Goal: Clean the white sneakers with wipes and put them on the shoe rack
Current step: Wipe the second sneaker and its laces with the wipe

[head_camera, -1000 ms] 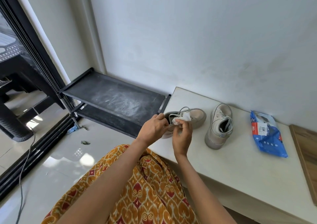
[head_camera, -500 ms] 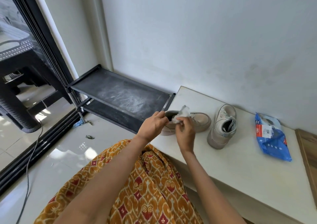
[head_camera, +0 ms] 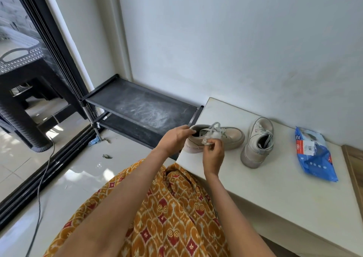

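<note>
Two off-white sneakers stand on a white bench (head_camera: 275, 193). The left sneaker (head_camera: 231, 138) lies sideways at the bench's left end, toe to the right. My left hand (head_camera: 174, 138) grips its heel collar. My right hand (head_camera: 213, 154) pinches a crumpled white wipe (head_camera: 211, 138) against the shoe's near side by the laces. The right sneaker (head_camera: 257, 144) stands apart to the right, heel toward me. The black shoe rack (head_camera: 141, 111), dusty on top, stands just left of the bench.
A blue pack of wipes (head_camera: 314, 154) lies on the bench at the right. A wooden surface (head_camera: 355, 170) borders the bench's right edge. A sliding glass door (head_camera: 39, 91) and a black cable (head_camera: 42, 178) are at the left. Bits of litter lie on the tiled floor (head_camera: 59, 188).
My right hand has brought the wipe lower against the side of the left sneaker. My left hand keeps hold of the heel. The camera view shifted slightly.
</note>
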{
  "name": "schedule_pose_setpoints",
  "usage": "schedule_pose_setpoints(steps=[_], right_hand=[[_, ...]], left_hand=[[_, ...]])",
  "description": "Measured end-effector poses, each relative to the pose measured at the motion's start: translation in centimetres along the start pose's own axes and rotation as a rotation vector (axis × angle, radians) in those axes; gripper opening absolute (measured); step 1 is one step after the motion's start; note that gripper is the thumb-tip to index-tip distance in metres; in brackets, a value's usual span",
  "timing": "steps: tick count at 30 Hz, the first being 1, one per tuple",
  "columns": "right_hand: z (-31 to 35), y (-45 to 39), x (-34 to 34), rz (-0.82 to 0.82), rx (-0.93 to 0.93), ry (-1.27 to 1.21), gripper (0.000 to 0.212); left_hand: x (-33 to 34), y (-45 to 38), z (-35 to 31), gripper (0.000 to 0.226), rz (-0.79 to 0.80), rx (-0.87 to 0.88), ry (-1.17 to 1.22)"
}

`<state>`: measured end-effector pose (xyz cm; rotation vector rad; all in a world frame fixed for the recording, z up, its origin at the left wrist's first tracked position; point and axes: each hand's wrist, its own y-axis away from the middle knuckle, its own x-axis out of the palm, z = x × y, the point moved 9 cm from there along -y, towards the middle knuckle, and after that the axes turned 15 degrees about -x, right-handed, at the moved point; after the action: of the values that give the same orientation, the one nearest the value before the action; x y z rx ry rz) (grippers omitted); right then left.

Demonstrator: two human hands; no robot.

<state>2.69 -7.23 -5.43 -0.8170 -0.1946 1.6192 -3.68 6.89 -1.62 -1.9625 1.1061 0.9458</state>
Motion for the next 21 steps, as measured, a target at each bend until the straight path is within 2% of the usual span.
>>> schedule_pose_setpoints(steps=[4, 8, 10, 13, 16, 19, 21], right_hand=[[-2.0, -0.3, 0.2, -0.034, 0.167, 0.010, 0.009], [-3.4, -2.0, 0.7, 0.005, 0.341, 0.017, 0.029], [-3.8, -2.2, 1.0, 0.055, 0.400, -0.014, 0.032], [-2.9, -1.5, 0.7, 0.078, 0.390, -0.029, 0.032], [-1.5, 1.0, 0.1, 0.028, 0.329, -0.044, 0.025], [-1.1, 3.2, 0.2, 0.097, 0.270, -0.084, 0.007], [-1.6, 3.1, -0.5, 0.118, 0.233, -0.050, 0.004]], left_hand=[[-0.2, -0.1, -1.2, 0.010, 0.034, 0.019, -0.032], [0.6, 0.2, -2.9, 0.006, -0.014, 0.079, -0.049], [0.9, 0.4, -3.4, 0.006, -0.013, 0.071, -0.039], [1.1, 0.5, -3.7, 0.008, -0.022, 0.051, 0.013], [1.2, 0.1, -3.5, 0.009, -0.003, 0.026, 0.027], [1.7, -0.1, -3.7, 0.014, 0.103, 0.028, 0.015], [1.9, -0.2, -4.3, 0.020, 0.197, 0.082, -0.032]])
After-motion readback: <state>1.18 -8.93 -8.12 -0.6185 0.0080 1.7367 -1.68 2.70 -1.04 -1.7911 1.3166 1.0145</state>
